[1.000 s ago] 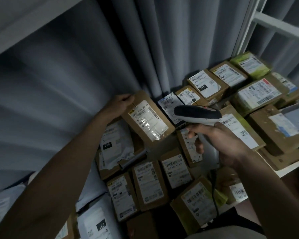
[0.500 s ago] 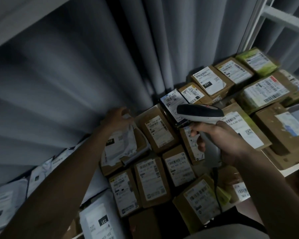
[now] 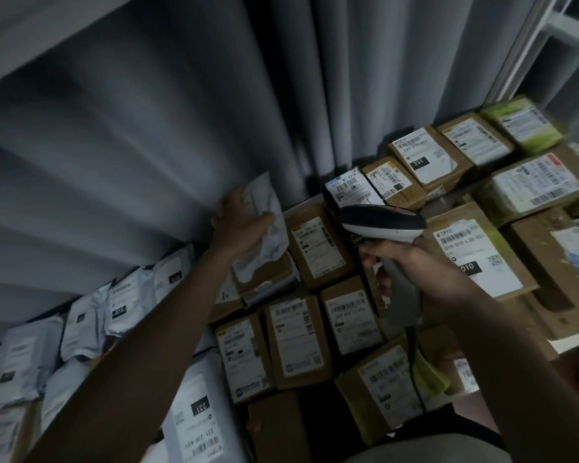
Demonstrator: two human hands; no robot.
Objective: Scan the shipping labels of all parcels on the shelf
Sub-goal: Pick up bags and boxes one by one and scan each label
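Several labelled cardboard parcels lie packed on the shelf. My left hand grips a crumpled white poly mailer and holds it tilted up above a brown box, near the grey curtain. My right hand grips the handle of a handheld barcode scanner, whose dark head points left toward the mailer. A brown box with a white label lies flat between the two hands.
A grey curtain hangs behind the shelf. White poly bags are stacked at the left, and one marked 231 lies near me. Larger boxes fill the right side up to a white shelf post.
My left hand put down the brown box it held up a second ago, moved left, and lifted the white mailer. The scanner hand stayed nearly in place.
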